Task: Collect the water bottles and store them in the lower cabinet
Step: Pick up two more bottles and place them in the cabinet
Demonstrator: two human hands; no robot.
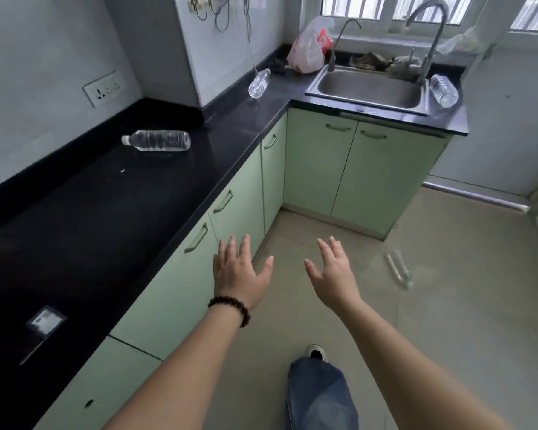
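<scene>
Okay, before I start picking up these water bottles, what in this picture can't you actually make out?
Head view only:
- Inside the lower cabinets: hidden, all doors shut.
- Bottle on the floor: blurred, cap and fill unclear.
- Items behind the sink: a dark heap, too indistinct to name.
- Small flat object on the counter: glare hides what it is.
- Left hand and right hand: open, empty; palms face away.

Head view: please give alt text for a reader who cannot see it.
Both bare hands, left hand and right hand, reach forward open and empty in a kitchen with green lower cabinets. Three water bottles lie on the black countertop; a fourth lies on the floor.
</scene>
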